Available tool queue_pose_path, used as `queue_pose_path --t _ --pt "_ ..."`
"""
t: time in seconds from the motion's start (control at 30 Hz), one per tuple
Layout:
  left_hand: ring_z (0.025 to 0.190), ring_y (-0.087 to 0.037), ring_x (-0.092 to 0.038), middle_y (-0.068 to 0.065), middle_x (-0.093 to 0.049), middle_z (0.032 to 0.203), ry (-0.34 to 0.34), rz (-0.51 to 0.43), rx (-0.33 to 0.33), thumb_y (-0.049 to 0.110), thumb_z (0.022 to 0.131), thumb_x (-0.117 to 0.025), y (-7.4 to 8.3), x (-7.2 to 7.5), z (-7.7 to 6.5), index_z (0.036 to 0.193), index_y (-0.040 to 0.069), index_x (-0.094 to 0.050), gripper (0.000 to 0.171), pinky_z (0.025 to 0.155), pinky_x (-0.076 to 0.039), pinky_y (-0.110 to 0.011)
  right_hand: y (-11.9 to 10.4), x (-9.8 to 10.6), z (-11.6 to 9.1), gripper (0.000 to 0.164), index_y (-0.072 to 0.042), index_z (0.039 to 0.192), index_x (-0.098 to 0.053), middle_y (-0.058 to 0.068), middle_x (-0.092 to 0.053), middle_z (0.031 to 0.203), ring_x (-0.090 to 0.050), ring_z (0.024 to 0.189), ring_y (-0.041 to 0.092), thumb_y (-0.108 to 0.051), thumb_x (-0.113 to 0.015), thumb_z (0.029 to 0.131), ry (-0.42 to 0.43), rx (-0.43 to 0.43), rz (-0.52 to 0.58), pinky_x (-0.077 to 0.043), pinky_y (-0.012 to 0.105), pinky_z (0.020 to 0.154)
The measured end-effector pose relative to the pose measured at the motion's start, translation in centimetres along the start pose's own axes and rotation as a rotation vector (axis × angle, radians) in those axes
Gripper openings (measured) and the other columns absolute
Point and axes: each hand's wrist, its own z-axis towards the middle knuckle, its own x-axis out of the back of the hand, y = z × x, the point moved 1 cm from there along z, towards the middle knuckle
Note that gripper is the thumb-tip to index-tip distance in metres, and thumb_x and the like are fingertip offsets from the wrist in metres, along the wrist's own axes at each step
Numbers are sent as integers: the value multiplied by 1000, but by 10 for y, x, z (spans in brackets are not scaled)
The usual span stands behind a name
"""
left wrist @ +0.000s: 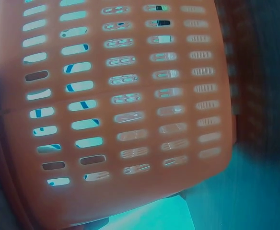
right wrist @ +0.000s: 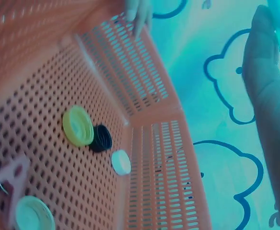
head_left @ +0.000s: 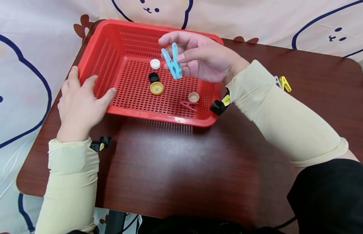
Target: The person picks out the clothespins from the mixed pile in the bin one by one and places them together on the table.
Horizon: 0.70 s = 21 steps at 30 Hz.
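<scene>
My right hand [head_left: 203,58] pinches a light blue clothespin [head_left: 175,66] between thumb and fingers, above the right part of a red plastic basket [head_left: 134,113]. The clothespin's handle ends point up. My left hand [head_left: 82,100] rests on the basket's left rim, fingers spread, its thumb reaching over the front left corner. On the basket floor lie a white bottle cap [head_left: 155,63], a black cap [head_left: 153,77] and a yellow cap [head_left: 156,88] in a row. Nearer the front right are a beige cap [head_left: 194,97] and a pink clothespin [head_left: 189,105].
The basket stands on a dark brown wooden table [head_left: 181,169]. Beyond my right forearm lie a yellow clothespin [head_left: 285,84] and a grey one [head_left: 277,82], partly hidden by the sleeve. A curtain with cartoon figures [head_left: 257,19] hangs behind the table.
</scene>
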Motion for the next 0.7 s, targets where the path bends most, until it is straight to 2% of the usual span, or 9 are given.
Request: queue_pose_path --t 0.13,0.23,0.5,0.7 --pt "150 -49 -11 -22 2 170 -5 -3 -1 49 98 -52 -1 1 2 161 3 -32 79 104 -28 -79 5 3 -5 32 3 121 -63 18 -55 103 -69 94 33 13 -48 95 -1 36 130 -60 36 85" --pt "150 -49 -10 -22 2 170 -4 -2 -2 49 99 -51 -2 2 3 161 3 -32 79 104 -27 -80 8 7 -9 30 2 121 -64 19 -55 106 -69 95 33 12 -50 96 2 48 181 -60 36 85" --pt "150 -50 -12 -23 2 170 0 10 1 47 99 -52 -3 6 4 161 3 -31 79 104 -28 -79 8 19 -31 28 0 121 -66 17 -53 109 -66 97 31 7 -59 95 56 84 129 -59 34 87" --pt "150 -49 -10 -22 3 170 -8 4 10 48 99 -52 -3 10 4 161 3 -30 80 106 -26 -79 0 29 -59 28 1 123 -63 16 -55 105 -65 95 30 8 -51 99 102 121 119 -57 34 88"
